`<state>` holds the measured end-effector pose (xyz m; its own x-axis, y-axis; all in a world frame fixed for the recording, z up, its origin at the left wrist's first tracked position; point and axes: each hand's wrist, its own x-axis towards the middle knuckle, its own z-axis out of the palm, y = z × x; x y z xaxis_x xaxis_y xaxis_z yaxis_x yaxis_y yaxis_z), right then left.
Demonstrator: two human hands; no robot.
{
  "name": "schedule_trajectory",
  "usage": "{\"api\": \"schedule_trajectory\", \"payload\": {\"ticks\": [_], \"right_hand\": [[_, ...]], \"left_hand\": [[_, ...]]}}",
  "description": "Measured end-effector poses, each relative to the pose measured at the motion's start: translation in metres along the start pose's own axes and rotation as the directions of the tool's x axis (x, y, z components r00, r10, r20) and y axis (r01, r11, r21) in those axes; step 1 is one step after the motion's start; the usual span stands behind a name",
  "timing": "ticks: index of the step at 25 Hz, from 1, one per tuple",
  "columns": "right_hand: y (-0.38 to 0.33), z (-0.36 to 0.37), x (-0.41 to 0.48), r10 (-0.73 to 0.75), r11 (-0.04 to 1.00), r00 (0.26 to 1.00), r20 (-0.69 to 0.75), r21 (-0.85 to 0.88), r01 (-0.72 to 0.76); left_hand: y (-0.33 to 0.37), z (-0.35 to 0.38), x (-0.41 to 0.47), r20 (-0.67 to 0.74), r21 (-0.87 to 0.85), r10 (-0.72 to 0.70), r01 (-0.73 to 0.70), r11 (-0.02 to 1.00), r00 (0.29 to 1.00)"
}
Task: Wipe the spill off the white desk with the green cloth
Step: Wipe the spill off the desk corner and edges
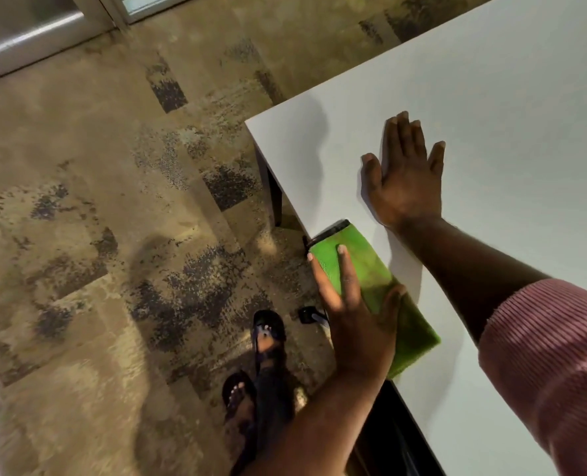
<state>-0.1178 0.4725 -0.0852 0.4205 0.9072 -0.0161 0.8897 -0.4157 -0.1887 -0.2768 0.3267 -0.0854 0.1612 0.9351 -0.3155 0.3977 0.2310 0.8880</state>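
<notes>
The green cloth [379,280], folded flat with a black trimmed end, lies along the near left edge of the white desk [491,115]. My left hand [357,317] presses down on it with fingers spread, thumb on the cloth's right side. My right hand [405,176] rests flat on the bare desk just beyond the cloth, fingers apart, holding nothing. I cannot make out a spill on the white surface.
The desk's corner [247,123] juts toward a mottled brown carpet [113,201]. A dark desk leg [273,194] stands under that corner. My feet in dark sandals [264,341] are on the floor beside the desk, near a small black object [307,314].
</notes>
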Motion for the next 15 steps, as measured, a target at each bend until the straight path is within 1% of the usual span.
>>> {"api": "schedule_trajectory", "payload": {"ticks": [2,3,5,7,10,11,12,13,15], "right_hand": [[0.001,0.001,0.000,0.004,1.000,1.000,-0.012,0.006,-0.004],[0.001,0.002,0.000,0.007,1.000,1.000,-0.018,0.004,-0.007],[0.001,0.002,0.000,0.009,1.000,1.000,-0.023,-0.002,-0.009],[0.000,0.001,-0.001,0.007,1.000,0.999,-0.035,-0.017,-0.008],[0.000,0.002,-0.001,0.003,1.000,0.999,-0.046,0.000,-0.003],[0.000,0.002,-0.002,0.004,1.000,0.999,-0.040,0.009,-0.003],[0.000,0.002,-0.002,0.005,1.000,0.999,-0.036,0.015,-0.004],[0.001,0.001,-0.002,0.005,1.000,0.999,-0.036,0.021,-0.004],[0.000,0.001,-0.002,0.005,0.999,0.999,-0.051,0.053,-0.002]], "left_hand": [[0.003,-0.008,0.029,-0.035,-0.060,0.046,-0.048,0.997,0.998],[0.005,-0.014,0.048,-0.063,-0.053,0.070,-0.074,0.996,0.996],[0.014,-0.030,0.096,-0.080,0.004,0.092,-0.092,0.996,0.993],[0.029,-0.049,0.151,-0.089,0.060,0.080,-0.075,0.995,0.993],[0.048,-0.074,0.225,-0.146,0.126,0.064,-0.045,0.991,0.987],[0.053,-0.081,0.243,-0.159,0.170,0.055,-0.028,0.985,0.986],[0.058,-0.085,0.257,-0.165,0.257,0.062,-0.018,0.966,0.984],[0.062,-0.087,0.268,-0.161,0.390,0.097,-0.027,0.920,0.982],[0.067,-0.089,0.274,-0.106,0.660,0.215,-0.093,0.746,0.971]]}}
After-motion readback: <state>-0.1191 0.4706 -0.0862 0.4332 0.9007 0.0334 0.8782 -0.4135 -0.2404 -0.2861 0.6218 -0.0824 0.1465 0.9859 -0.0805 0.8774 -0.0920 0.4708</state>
